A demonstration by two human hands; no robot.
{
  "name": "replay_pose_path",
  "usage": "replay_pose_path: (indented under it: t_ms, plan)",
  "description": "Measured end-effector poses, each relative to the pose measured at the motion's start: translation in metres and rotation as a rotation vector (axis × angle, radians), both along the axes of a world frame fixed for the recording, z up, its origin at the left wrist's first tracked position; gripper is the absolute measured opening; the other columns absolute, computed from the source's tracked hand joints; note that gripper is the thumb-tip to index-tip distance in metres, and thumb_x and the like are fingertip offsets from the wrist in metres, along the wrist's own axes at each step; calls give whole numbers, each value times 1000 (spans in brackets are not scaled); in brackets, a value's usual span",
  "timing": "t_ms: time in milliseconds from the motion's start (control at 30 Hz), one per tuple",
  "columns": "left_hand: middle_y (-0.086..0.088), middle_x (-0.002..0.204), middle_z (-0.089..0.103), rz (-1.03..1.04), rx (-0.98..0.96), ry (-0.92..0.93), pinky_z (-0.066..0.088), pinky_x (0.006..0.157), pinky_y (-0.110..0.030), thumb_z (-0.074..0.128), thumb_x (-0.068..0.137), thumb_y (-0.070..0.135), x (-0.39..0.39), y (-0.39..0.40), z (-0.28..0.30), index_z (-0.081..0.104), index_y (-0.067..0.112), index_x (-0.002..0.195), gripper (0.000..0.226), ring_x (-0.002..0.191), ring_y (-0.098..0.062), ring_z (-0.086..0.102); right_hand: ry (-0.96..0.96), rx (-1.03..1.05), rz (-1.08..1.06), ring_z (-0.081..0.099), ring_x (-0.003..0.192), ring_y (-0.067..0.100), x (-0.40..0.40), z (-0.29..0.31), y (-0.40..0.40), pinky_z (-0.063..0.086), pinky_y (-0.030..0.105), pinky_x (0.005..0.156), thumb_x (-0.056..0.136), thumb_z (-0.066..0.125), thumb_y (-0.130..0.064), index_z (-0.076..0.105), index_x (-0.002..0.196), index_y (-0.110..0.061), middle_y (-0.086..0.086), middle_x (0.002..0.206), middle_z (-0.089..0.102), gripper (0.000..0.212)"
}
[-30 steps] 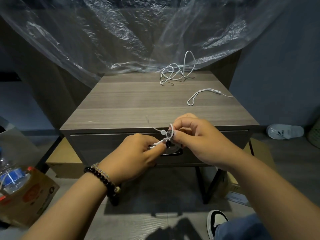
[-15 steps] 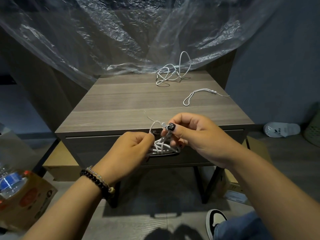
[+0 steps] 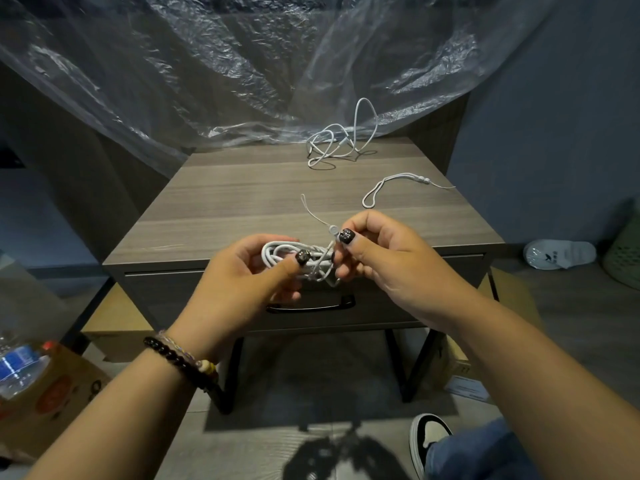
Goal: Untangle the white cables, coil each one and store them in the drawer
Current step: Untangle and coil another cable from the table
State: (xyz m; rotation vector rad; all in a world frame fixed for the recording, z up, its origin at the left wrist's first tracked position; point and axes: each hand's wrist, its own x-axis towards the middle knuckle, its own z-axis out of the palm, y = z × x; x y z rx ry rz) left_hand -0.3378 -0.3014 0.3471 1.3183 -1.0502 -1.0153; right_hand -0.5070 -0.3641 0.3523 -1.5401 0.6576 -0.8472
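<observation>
The left hand (image 3: 239, 285) gripped a bundle of white cable (image 3: 294, 259), fingers curled round the coiled loops and the thumb pressed on top. The right hand (image 3: 384, 258) pinched the same cable near its small round bead, between thumb and forefinger, with a thin loose end rising toward the far side. Both hands held the bundle in the air above the near edge of the worktop (image 3: 242, 199), just over the drawer (image 3: 381, 306), which was closed, its dark handle (image 3: 310, 306) below the hands.

A tangled white cable (image 3: 337, 143) lay at the far edge of the worktop, one loop standing up against the clear plastic sheet (image 3: 207, 64) draped behind. A short looped cord (image 3: 388, 187) lay to the right, well apart from the tangle. On the floor to the left sat a cardboard box (image 3: 52, 393) with a water bottle (image 3: 15, 362) in it, and a white slipper (image 3: 557, 252) lay to the far right.
</observation>
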Motion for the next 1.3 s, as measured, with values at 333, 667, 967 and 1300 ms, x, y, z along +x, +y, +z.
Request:
replay_pose_path:
  t_ms: [333, 667, 967, 1300]
  plan:
    - [12, 96, 69, -88, -367, -988, 44, 78, -13, 62, 79, 33, 6, -1, -18, 70, 21, 107, 31, 89, 0, 58, -114, 1, -42, 57, 64, 12, -1, 4, 2, 51, 25, 66, 98, 44, -3, 55, 94, -6, 2, 74, 61, 12]
    - [14, 99, 68, -295, -452, -963, 50, 79, -20, 66, 80, 26, 6, 1, -14, 69, 21, 109, 30, 92, 3, 62, -272, 166, -86, 53, 61, 11, -5, 4, -3, 49, 22, 62, 99, 42, -6, 55, 91, -7, 4, 75, 58, 15]
    - [14, 108, 67, -297, -464, -787, 52, 83, -29, 64, 83, 18, -1, 6, -13, 58, 22, 123, 40, 99, -3, 64, -315, 270, -101, 52, 60, 10, -11, 10, -8, 48, 21, 60, 99, 42, -8, 55, 89, -8, 2, 73, 58, 17]
    - [-4, 96, 69, -455, -689, -783, 54, 75, -33, 70, 71, -16, -11, 10, -2, 67, 1, 77, 19, 93, -12, 67, -325, 307, -136, 62, 63, 10, -11, 9, -8, 54, 21, 62, 99, 42, -7, 56, 86, -4, 3, 71, 62, 20]
